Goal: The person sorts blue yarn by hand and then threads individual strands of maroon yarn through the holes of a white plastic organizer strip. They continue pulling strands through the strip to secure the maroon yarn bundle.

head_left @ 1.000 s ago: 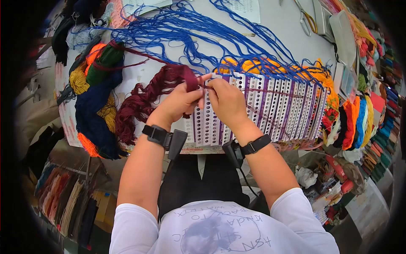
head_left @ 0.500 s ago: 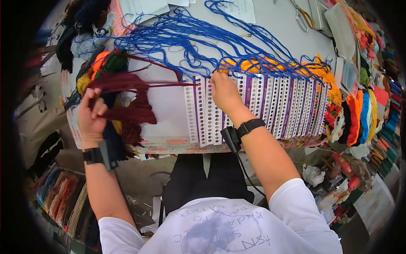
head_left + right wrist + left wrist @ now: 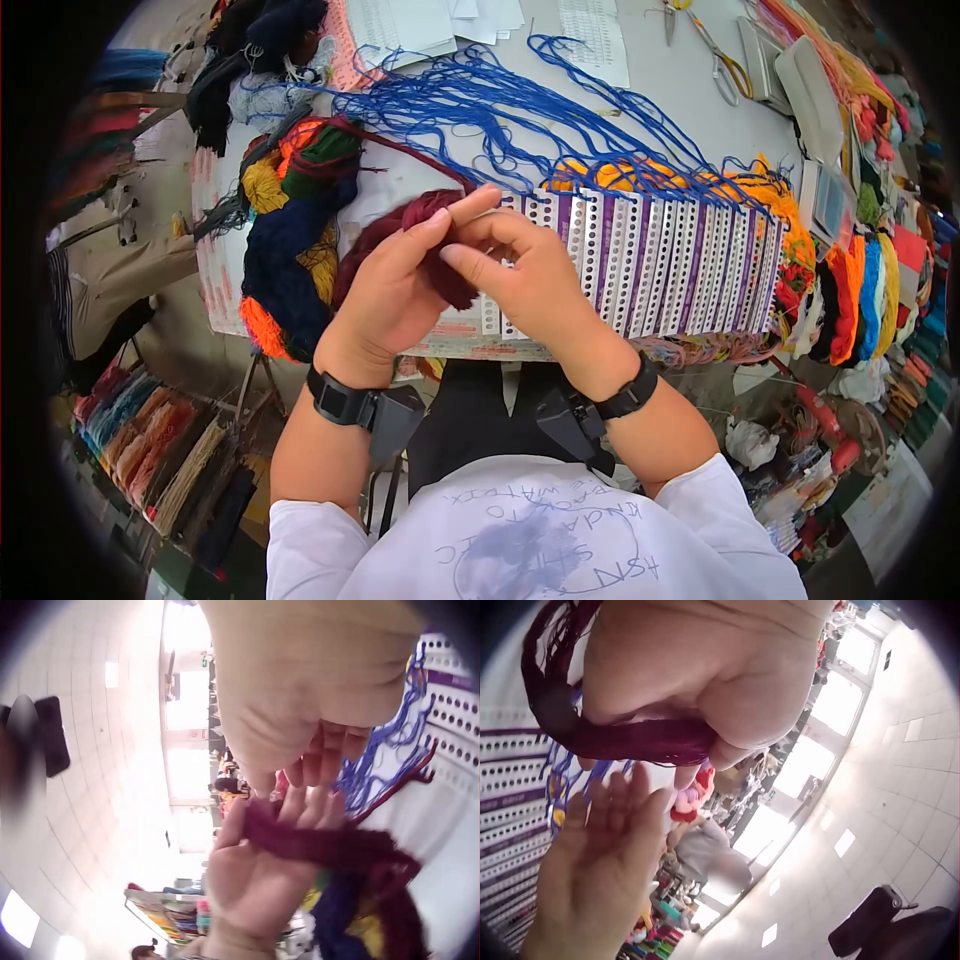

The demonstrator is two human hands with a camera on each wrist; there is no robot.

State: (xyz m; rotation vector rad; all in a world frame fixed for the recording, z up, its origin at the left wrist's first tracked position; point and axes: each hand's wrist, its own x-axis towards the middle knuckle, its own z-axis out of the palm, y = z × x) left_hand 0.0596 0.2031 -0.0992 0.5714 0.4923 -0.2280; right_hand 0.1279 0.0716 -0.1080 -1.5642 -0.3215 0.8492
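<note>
A skein of maroon yarn lies through my left hand, between thumb and fingers, and hangs below the palm. In the left wrist view a flat maroon band of yarn crosses the palm. My right hand is close beside it, fingertips near the left fingers. Its palm faces the left wrist camera with fingers loosely bent and no yarn visible in them. Both hands overlap the left end of a row of white and purple perforated cards. A maroon strand trails behind the hands toward the left.
Blue cords spread over the table from the cards' top holes. Orange yarn lies behind the cards. Navy yarn and other coloured skeins are heaped at left. Scissors and papers lie at the back; more skeins hang right.
My left hand swung out left, drawing maroon strands from the cards, then came back beside the right hand. The right hand has left the cards' top edge and moved nearer my body.
</note>
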